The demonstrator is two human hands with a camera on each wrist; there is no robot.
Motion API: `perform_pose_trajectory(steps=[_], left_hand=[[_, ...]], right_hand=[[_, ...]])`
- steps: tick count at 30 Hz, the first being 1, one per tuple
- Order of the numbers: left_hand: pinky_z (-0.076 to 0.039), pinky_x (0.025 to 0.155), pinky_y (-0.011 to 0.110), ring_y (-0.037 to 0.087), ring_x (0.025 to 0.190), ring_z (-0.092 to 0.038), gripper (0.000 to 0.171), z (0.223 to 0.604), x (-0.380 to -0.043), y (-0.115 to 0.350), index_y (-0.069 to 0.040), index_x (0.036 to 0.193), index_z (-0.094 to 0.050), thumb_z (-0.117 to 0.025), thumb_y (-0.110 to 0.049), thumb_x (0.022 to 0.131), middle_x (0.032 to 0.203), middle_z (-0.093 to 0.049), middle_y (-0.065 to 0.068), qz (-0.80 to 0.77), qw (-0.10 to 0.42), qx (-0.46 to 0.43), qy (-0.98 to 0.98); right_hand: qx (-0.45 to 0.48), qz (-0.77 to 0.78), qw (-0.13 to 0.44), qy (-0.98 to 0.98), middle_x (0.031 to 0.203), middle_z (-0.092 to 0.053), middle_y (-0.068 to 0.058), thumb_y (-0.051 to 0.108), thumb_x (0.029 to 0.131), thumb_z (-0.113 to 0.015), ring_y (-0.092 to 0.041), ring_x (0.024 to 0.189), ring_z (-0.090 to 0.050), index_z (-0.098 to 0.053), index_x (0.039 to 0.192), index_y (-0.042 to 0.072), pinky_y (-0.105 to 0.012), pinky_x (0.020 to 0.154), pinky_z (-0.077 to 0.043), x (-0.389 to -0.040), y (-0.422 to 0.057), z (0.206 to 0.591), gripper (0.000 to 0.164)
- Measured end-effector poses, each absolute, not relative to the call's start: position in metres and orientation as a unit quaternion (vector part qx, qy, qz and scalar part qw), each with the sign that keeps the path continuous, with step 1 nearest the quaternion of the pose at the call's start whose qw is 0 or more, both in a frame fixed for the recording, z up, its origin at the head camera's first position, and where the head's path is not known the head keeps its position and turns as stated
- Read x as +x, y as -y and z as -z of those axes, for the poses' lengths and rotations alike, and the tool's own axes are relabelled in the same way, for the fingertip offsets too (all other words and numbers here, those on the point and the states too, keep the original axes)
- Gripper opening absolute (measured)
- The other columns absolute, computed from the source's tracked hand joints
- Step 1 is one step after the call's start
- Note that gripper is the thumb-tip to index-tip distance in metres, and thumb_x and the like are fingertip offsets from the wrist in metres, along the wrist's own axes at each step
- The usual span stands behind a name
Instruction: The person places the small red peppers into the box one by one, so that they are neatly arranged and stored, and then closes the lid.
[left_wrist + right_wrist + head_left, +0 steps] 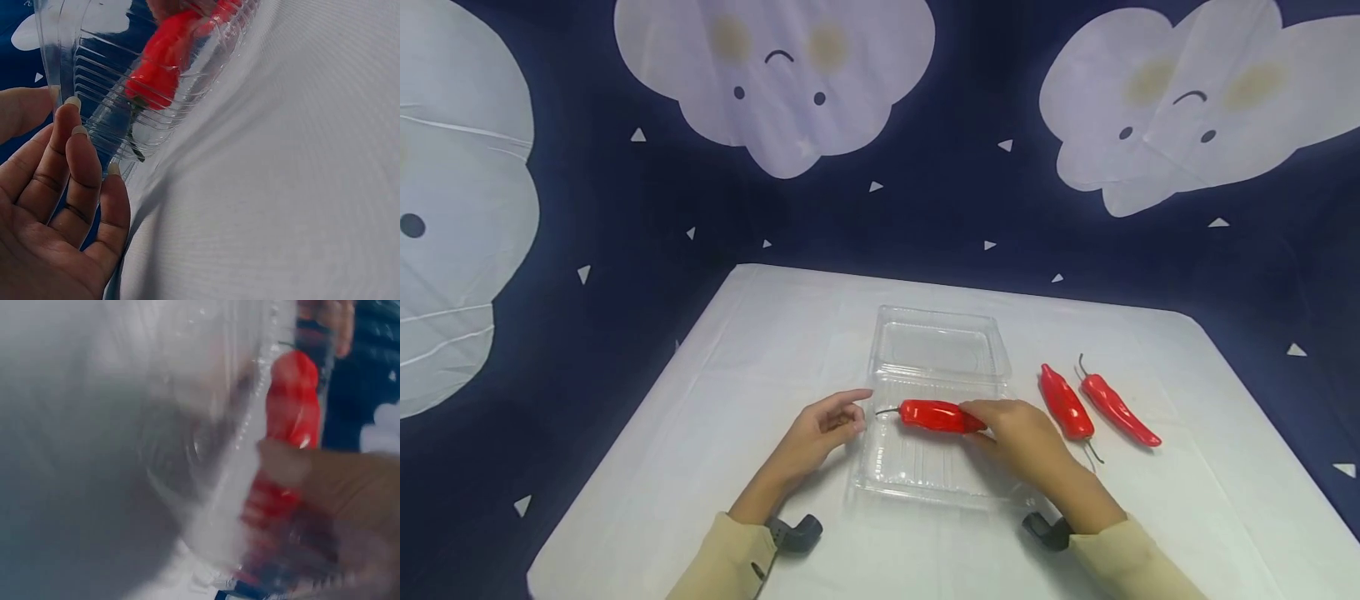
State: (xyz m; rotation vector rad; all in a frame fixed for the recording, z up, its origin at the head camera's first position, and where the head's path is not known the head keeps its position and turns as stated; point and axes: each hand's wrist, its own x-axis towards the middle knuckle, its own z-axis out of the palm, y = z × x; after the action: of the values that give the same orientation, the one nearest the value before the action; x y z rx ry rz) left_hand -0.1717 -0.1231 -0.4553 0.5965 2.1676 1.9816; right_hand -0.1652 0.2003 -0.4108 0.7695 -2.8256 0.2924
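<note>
My right hand (1015, 433) grips a red chili pepper (931, 415) by its tapered end. The pepper lies crosswise over the base of a clear plastic clamshell container (910, 472), its green stem pointing left. In the left wrist view, the pepper (156, 69) shows through the ribbed clear wall. My left hand (823, 429) is beside the container's left edge, index finger stretched out and the other fingers loosely bent. Its fingertips (74, 103) are right at the container's side. The right wrist view is blurred, with the thumb (287, 462) across the pepper.
Two more red chili peppers lie on the white table (1217, 500) right of the container: a wider one (1066, 404) and a slimmer one (1117, 408). The container's lid (936, 343) is folded open toward the back. A dark cloud-patterned cloth (925, 217) hangs behind the table.
</note>
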Motion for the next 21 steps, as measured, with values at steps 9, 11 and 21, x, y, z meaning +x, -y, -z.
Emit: perform_pose_trajectory(steps=[9, 11, 21], left_hand=[[-0.049, 0.083, 0.024, 0.019, 0.097, -0.062, 0.047, 0.456, -0.171, 0.121, -0.004, 0.143, -0.057, -0.068, -0.008, 0.098, 0.107, -0.066, 0.016, -0.654, 0.066, 0.202, -0.726], [-0.049, 0.083, 0.024, 0.019, 0.097, -0.062, 0.047, 0.456, -0.172, 0.121, -0.004, 0.143, -0.057, -0.068, -0.008, 0.098, 0.107, -0.066, 0.015, -0.654, 0.068, 0.204, -0.725], [-0.05, 0.083, 0.024, 0.02, 0.098, -0.063, 0.046, 0.455, -0.172, 0.121, -0.005, 0.142, -0.058, -0.069, -0.009, 0.097, 0.106, -0.066, 0.014, -0.656, 0.068, 0.193, -0.727]], right_hand=[[0.269, -0.032, 0.131, 0.954, 0.1, -0.077, -0.007, 0.016, 0.074, -0.092, -0.026, 0.086, -0.074, -0.076, 0.11, 0.011, -0.042, 0.078, -0.058, -0.169, -0.19, 0.419, 0.04], [0.26, -0.05, 0.118, 0.957, 0.106, -0.077, -0.007, 0.015, 0.074, -0.092, -0.028, 0.093, -0.074, -0.075, 0.115, 0.011, -0.044, 0.083, -0.058, -0.167, -0.191, 0.417, 0.045], [0.178, -0.232, 0.22, 0.931, 0.118, -0.074, -0.009, 0.015, 0.081, -0.087, -0.026, 0.095, -0.072, -0.069, 0.132, 0.014, -0.044, 0.077, -0.059, -0.155, -0.228, 0.398, 0.054]])
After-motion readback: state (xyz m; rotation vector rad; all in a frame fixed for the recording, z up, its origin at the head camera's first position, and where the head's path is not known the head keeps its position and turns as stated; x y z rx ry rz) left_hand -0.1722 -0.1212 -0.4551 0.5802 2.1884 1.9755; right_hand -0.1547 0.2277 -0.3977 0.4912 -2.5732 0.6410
